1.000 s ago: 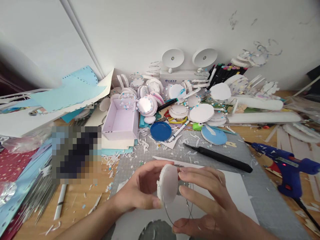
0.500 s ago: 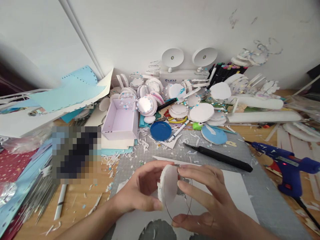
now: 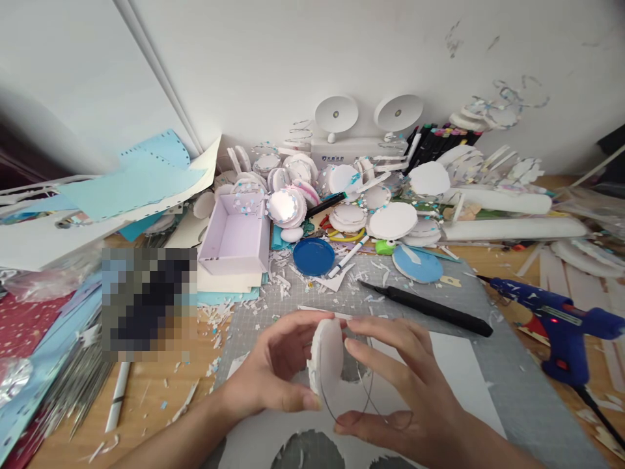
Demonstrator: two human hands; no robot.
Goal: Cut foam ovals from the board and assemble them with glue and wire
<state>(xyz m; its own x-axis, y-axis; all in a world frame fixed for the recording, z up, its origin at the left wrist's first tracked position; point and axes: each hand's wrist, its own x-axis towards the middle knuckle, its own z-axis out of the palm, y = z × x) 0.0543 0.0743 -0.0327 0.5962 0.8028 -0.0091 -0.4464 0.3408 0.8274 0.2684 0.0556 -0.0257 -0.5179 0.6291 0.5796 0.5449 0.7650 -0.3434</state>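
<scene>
My left hand (image 3: 273, 374) is closed round a white foam disc (image 3: 328, 358), thumb at its lower edge and fingers behind its upper edge. The disc stands on edge, slightly tilted, its rim a little ragged. A thin wire (image 3: 326, 405) curves in loops from the disc's rim toward my right hand (image 3: 415, 384). That hand is curled round the wire, its fingertips near the disc's upper edge and its thumb at the bottom of a loop. Beneath both hands a white sheet (image 3: 263, 426) with round cut-outs lies on the grey cutting mat (image 3: 527, 404).
A black craft knife (image 3: 439, 311) lies beyond my right hand. The blue glue gun (image 3: 561, 332) stands at right, its red light on. Behind are a blue lid (image 3: 314, 256), a lilac box (image 3: 234, 238) and piled white discs (image 3: 393, 220). Thin wires (image 3: 73, 384) lie at left.
The disc has turned slightly so its flat face shows narrower. The wire loops have shifted a little, with one now reaching further right across my right palm.
</scene>
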